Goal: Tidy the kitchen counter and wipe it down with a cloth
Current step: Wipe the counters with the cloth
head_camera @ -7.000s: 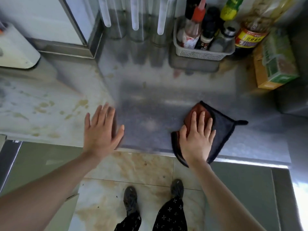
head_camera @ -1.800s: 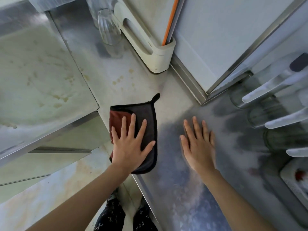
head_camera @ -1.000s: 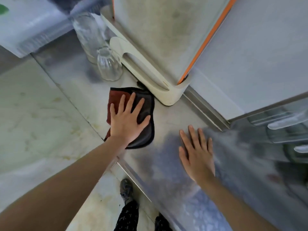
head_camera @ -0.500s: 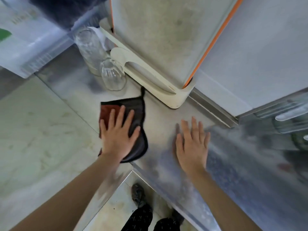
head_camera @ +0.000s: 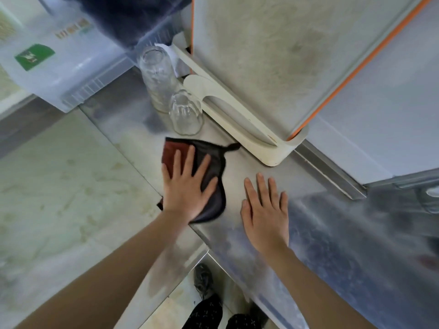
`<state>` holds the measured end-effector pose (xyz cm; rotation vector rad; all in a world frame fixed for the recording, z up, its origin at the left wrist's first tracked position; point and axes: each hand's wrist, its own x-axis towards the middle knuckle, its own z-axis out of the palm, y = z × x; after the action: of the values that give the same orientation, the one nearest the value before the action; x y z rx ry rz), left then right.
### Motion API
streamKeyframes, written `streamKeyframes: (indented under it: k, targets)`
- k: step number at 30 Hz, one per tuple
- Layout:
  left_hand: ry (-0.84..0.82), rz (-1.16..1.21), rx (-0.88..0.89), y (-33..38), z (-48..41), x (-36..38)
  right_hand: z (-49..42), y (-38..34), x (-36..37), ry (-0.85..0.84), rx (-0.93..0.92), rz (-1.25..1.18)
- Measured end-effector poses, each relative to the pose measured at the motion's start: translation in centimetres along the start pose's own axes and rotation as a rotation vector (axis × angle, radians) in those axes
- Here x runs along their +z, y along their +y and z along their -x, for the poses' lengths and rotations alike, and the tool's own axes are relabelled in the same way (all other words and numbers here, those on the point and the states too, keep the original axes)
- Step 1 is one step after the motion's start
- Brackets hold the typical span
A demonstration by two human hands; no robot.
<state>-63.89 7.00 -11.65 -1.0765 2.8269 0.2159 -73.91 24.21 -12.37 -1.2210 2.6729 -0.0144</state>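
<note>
Currently cloth (head_camera: 209,148) being pressed flat onto bench (head_camera: 332,233) near front corner by left grip (head_camera: 187,191), fingers spread, nothing clenched; broad palm pressure likely being used for wiping. Right grip (head_camera: 266,210) being rested flat, released, on bare steel beside cloth, probably for bracing. Glass (head_camera: 186,113) being kept upturned just beyond cloth, near rack (head_camera: 273,153).
</note>
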Motion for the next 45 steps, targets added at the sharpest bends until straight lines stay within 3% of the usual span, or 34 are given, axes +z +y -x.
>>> streamKeyframes:
  k: [3,10,13,16,27,34,41,45]
  targets:
    - [0.020,0.010,-0.094,-1.0,-0.6,-0.1,0.0,0.0,-0.1,0.004,-0.004,0.009]
    - [0.017,-0.049,0.109,0.8,6.8,0.7,0.0,-0.1,-0.4,-0.011,-0.002,0.013]
    - [0.080,-0.041,-0.066,-1.3,4.1,0.2,0.0,-0.1,-0.5,-0.004,-0.002,0.005]
    - [0.024,0.000,-0.183,-2.7,2.6,-0.3,0.1,-0.1,-0.4,0.000,-0.006,0.000]
    - [0.023,-0.058,-0.016,-2.1,13.4,1.2,0.2,-0.3,-0.7,-0.003,0.007,-0.011]
    - [0.076,0.045,-0.395,-9.0,10.9,0.0,0.2,-0.3,-0.6,0.011,0.008,-0.012]
    - [0.040,0.245,-0.386,-7.7,13.1,-0.4,0.3,-0.6,-1.1,0.014,-0.004,-0.036]
    - [0.182,0.484,-0.445,-6.9,17.1,-1.5,0.6,-3.7,-2.2,0.114,-0.023,-0.178]
